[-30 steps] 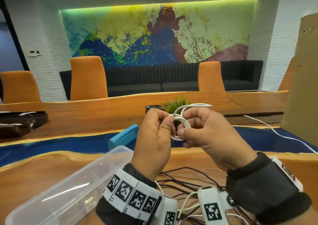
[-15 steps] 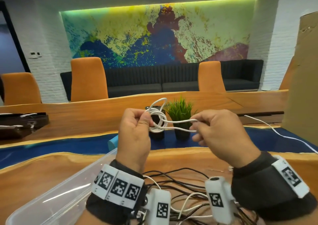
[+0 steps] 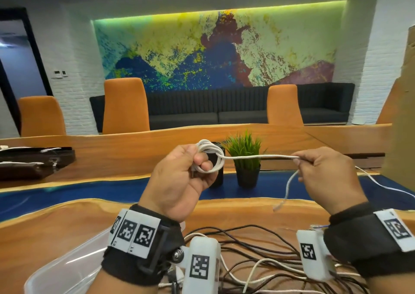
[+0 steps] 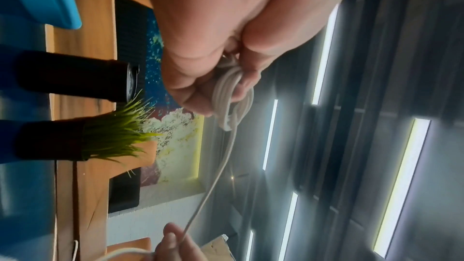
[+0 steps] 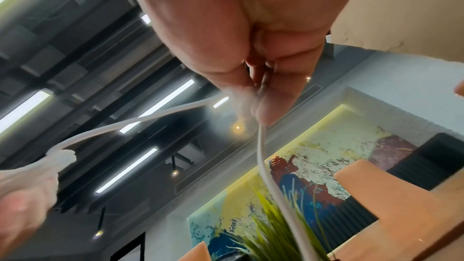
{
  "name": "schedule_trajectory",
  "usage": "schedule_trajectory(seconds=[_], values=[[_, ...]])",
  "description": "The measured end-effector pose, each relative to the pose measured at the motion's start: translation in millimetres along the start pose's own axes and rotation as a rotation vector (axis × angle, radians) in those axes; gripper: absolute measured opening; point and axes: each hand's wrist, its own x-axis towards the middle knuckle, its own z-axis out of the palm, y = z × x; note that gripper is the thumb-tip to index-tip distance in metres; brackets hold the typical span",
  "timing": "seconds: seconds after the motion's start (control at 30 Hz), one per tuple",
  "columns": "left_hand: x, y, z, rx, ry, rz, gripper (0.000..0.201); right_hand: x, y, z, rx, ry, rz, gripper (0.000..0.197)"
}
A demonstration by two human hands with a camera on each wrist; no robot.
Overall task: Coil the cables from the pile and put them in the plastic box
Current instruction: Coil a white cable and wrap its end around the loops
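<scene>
My left hand (image 3: 197, 161) grips a small coil of white cable (image 3: 216, 153) raised above the table, fingers curled through its loops; the left wrist view shows the same coil (image 4: 229, 102) between thumb and fingers. From the coil a taut white strand (image 3: 258, 157) runs right to my right hand (image 3: 301, 161), which pinches it. The free end with its plug (image 3: 277, 207) dangles below that hand. The clear plastic box (image 3: 67, 269) lies at the lower left. A pile of black and white cables (image 3: 258, 253) lies on the table under my wrists.
A small potted grass plant (image 3: 246, 158) and a dark cylinder (image 3: 216, 179) stand just behind the hands. A dark case (image 3: 33, 161) sits at the far left, cardboard (image 3: 402, 125) at the right edge. Another white cable (image 3: 381, 184) trails off to the right.
The hands have drawn apart: the right hand pulled the cable end out to the right, drawing the strand taut, while the left hand moved left holding the coil.
</scene>
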Motion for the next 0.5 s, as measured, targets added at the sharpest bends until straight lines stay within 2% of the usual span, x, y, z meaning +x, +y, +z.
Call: schedule_trajectory(seconds=[0.13,0.2,0.3,0.5], values=[[-7,-3,7,0.075,-0.099,-0.136,0.020,8,7,-16,0.115,0.106,0.061,0.016],[-10,-7,12,0.318,-0.115,-0.156,0.022,12,6,-28,0.194,0.151,0.056,0.015],[-9,-17,11,0.845,-0.069,-0.015,0.016,12,0,-41,0.240,0.213,0.023,0.009],[2,-20,-11,1.127,-0.029,0.232,0.025,11,-3,-40,0.139,0.141,-0.067,0.006]])
